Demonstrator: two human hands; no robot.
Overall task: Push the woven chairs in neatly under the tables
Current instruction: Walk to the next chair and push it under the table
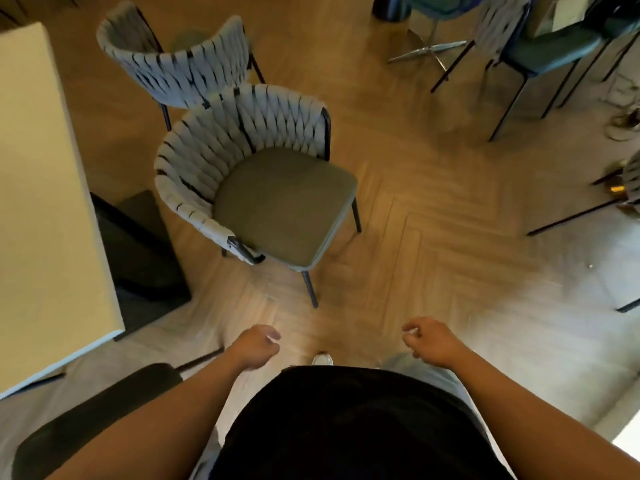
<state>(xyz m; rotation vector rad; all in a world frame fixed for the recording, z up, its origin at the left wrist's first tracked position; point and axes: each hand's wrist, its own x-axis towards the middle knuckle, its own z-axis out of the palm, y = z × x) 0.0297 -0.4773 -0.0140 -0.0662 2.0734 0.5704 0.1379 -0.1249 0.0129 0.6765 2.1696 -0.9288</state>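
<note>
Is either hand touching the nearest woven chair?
No, the left hand and right hand hover empty, apart from the woven chair.

I am looking down at a wooden floor (433,237) whose planks are running in a herringbone pattern. It is looking warm brown in the far part and is turning paler, almost grey, near me and to the right. At the far right a teal padded chair (550,51) is standing on thin black legs, and just left of it a chrome star-shaped base (429,50) is shining. A dark round bin (389,8) is sitting at the far edge. Near left, a black padded seat (97,410) is showing.
</note>
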